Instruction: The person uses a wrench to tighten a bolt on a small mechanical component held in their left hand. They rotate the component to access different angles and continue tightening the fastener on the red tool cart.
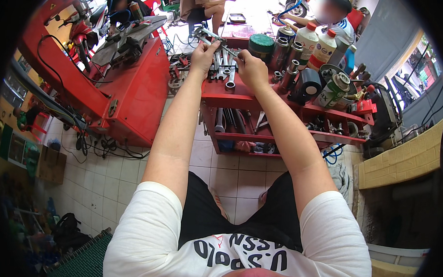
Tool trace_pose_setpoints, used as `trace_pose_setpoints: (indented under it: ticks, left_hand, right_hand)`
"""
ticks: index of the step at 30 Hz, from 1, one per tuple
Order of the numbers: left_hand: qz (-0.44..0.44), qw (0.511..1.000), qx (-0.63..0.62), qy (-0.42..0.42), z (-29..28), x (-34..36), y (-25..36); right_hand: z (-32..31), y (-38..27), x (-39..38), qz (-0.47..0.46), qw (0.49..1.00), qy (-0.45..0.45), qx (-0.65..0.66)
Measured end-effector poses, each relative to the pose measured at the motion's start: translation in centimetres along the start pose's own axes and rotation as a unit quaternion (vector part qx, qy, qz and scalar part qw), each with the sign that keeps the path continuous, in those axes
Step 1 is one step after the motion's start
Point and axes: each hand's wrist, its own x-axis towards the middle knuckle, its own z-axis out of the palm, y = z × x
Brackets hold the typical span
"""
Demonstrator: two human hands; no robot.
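Both my arms reach out over a red tool cart [237, 96]. My left hand [203, 59] is closed around a bunch of metal wrenches [205, 35], their ends sticking out above the fingers. In the fingers of my right hand [253, 71] is the near end of a slim metal wrench [229, 51], which slants across toward my left hand. Below the hands, several more wrenches [217, 69] lie side by side on the cart top. A combination wrench [230, 84] rests with its ring end at the cart's front edge.
Right of my hands stand spray cans [333, 91], white bottles [309, 38] and a green-lidded tub [261, 43]. A lower shelf holds tools [220, 120]. A red tyre-changing machine [135, 94] stands left. Beyond the cart, people sit, one in a brown shirt [193, 5].
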Motion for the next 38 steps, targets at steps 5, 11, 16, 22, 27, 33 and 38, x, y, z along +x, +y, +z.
trace_pose_setpoints:
  ticks: [5, 11, 16, 22, 27, 33, 38]
  left_hand:
    - [0.016, 1.0, -0.002, -0.013, -0.1, 0.3, -0.6]
    - [0.094, 0.991, 0.096, 0.008, -0.1, 0.7, -1.9]
    - [0.049, 0.997, 0.05, -0.01, -0.4, 0.9, -1.5]
    - [0.009, 1.0, 0.02, -0.001, 0.2, -0.1, -0.3]
    - [0.028, 0.998, 0.048, 0.008, -0.1, 0.3, -0.7]
    - [0.077, 0.992, 0.097, 0.033, -0.3, 0.6, -2.1]
    - [-0.006, 0.998, -0.059, -0.015, -1.0, 1.0, -1.4]
  right_hand:
    - [-0.2, 0.1, 0.0, 0.007, 1.0, -0.009, -0.017]
    - [0.3, 1.0, -0.1, 0.03, 0.998, 0.044, 0.024]
    - [0.5, 0.9, 0.1, 0.034, 0.997, 0.06, 0.046]
    - [0.2, 0.6, 0.0, 0.031, 0.999, 0.018, 0.001]
    - [0.0, 0.1, 0.0, 0.024, 1.0, -0.001, -0.011]
    - [0.0, 0.5, 0.0, 0.033, 0.999, 0.022, -0.002]
    - [0.3, 0.9, 0.0, 0.026, 0.999, 0.024, 0.004]
